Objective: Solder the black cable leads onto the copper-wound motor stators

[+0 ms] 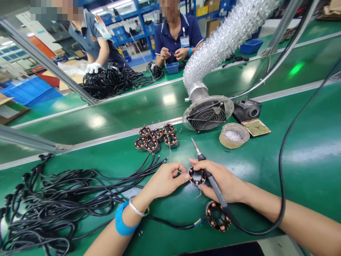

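My right hand (222, 179) is closed around a small motor stator (197, 176) with copper windings. The same hand also holds a soldering iron (215, 188), its tip pointing up and away from me. At the stator's left edge, my left hand (167, 177) pinches a thin pale wire (180, 172) between thumb and fingers. A fine copper lead hangs from the stator's underside. Below my right hand, a second stator (218, 216) lies on the green bench, with a black cable (176, 225) running to it that shows coloured wires at its end.
Several stators (157, 135) stand grouped beyond my hands. Black cables (53, 202) pile up at left. A fan hood (209, 117) on a foil duct, a round tub (233, 136), a sponge tray (256, 127) and an iron holder (247, 108) stand behind. Two co-workers are across the bench.
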`<state>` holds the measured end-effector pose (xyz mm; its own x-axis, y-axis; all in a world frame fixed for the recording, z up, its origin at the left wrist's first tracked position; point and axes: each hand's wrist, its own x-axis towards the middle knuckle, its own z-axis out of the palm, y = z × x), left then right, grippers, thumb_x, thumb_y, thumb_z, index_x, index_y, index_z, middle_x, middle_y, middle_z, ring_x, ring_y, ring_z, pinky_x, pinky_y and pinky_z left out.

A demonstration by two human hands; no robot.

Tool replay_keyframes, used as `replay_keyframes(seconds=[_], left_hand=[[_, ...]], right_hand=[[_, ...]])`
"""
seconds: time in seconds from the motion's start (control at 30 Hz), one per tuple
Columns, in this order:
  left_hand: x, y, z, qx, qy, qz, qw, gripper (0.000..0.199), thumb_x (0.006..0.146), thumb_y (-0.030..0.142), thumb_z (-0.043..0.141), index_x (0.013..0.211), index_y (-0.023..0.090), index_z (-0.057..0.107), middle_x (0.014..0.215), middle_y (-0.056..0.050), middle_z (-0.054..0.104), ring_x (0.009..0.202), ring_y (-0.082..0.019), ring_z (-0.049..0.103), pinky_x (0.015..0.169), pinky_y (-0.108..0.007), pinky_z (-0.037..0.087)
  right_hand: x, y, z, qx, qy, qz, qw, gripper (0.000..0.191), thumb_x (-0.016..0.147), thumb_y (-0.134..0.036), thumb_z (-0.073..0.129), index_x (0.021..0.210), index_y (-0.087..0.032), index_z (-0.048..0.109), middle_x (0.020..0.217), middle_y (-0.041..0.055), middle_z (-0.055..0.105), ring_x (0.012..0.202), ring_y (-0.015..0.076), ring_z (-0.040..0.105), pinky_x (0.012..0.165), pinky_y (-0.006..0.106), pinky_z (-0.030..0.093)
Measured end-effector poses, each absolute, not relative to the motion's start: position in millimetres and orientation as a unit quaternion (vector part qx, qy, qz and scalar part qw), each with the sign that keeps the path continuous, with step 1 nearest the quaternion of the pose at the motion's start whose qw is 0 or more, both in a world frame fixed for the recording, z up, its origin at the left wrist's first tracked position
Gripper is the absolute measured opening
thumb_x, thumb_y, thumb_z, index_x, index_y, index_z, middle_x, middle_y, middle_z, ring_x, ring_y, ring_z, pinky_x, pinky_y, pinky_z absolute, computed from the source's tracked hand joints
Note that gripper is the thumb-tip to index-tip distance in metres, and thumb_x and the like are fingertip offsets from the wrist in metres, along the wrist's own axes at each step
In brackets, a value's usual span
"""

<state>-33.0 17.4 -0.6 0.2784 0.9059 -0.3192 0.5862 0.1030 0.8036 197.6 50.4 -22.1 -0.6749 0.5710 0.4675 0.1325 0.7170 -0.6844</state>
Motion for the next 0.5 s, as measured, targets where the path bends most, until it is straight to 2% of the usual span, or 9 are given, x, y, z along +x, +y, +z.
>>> replay_keyframes(seconds=[0.07,0.17,0.3,0.37,0.43,0.5], left_hand=[[-40,13,-1,0.643,0.573,0.149,0.486,0.035,0.088,0.047,0.057,0.076,0.015,0.062,0.057,0.008,0.033,0.054,-0.01,0.028,0.05,-0.023,0.019],[-46,12,1,0.618,0.568,0.169,0.516,0.04,0.089,0.05,0.055,0.071,0.015,0.058,0.057,0.007,0.037,0.054,-0.01,0.029,0.051,-0.023,0.021],[-34,21,4,0.536,0.536,0.226,0.611,0.05,0.072,0.063,0.069,0.062,0.015,0.056,0.052,0.006,0.04,0.05,-0.008,0.027,0.048,-0.022,0.018],[-23,25,6,0.5,0.533,0.249,0.635,0.055,0.068,0.07,0.067,0.062,0.016,0.055,0.049,0.008,0.036,0.045,-0.007,0.023,0.044,-0.022,0.016],[-15,26,8,0.482,0.54,0.259,0.639,0.057,0.074,0.075,0.057,0.067,0.018,0.055,0.045,0.011,0.028,0.041,-0.007,0.017,0.042,-0.023,0.013],[-13,22,14,0.488,0.547,0.262,0.628,0.056,0.077,0.073,0.055,0.069,0.018,0.056,0.046,0.011,0.024,0.042,-0.007,0.016,0.043,-0.023,0.013]], right_hand=[[194,50,-26,-0.193,-0.86,0.318,0.351,0.043,0.076,-0.011,0.057,0.117,-0.019,0.048,0.117,0.0144,0.066,0.114,0.0258,0.064,0.091,0.039,0.056],[193,48,-29,-0.197,-0.86,0.304,0.36,0.043,0.076,-0.013,0.06,0.117,-0.019,0.048,0.116,0.0136,0.066,0.104,0.0253,0.066,0.087,0.039,0.056],[196,44,-28,-0.221,-0.857,0.293,0.361,0.041,0.078,-0.015,0.061,0.116,-0.019,0.047,0.113,0.0124,0.066,0.098,0.0244,0.065,0.084,0.039,0.056],[197,44,-27,-0.23,-0.857,0.291,0.357,0.04,0.078,-0.015,0.061,0.116,-0.02,0.047,0.11,0.0111,0.066,0.093,0.0233,0.064,0.08,0.038,0.056],[197,43,-26,-0.239,-0.857,0.289,0.354,0.039,0.078,-0.016,0.062,0.115,-0.02,0.048,0.106,0.0095,0.066,0.088,0.0221,0.063,0.076,0.036,0.056],[197,43,-26,-0.248,-0.856,0.284,0.354,0.039,0.078,-0.018,0.063,0.114,-0.02,0.048,0.102,0.0083,0.066,0.084,0.0213,0.062,0.073,0.035,0.055]])
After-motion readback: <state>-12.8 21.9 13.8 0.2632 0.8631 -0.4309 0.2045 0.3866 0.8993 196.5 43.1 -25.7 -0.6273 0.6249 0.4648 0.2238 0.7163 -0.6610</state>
